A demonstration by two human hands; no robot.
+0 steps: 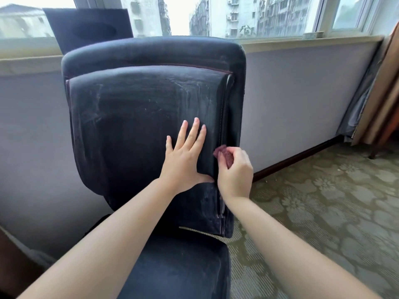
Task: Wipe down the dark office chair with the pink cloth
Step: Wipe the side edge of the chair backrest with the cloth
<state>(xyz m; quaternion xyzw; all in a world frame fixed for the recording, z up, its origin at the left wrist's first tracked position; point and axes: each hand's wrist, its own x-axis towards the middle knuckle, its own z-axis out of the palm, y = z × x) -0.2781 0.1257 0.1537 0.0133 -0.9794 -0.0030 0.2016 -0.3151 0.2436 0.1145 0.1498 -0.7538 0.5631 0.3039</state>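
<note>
Pink cloth (224, 156) sits bunched in the right hand (235, 173), pressed to the chair (138, 108) back's right seam. Left hand (183, 156) lies flat, fingers spread, bracing the cushion. Dusty streaks remain; such a small wad could likely skip them or slip from the seam.

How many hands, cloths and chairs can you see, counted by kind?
Hands: 2, left hand flat on the chair, right hand gripping the cloth
Cloths: 1, pink cloth
Chairs: 1, dark chair
Total: 4

one chair (138, 130), one cloth (225, 155), two hands (183, 160)
</note>
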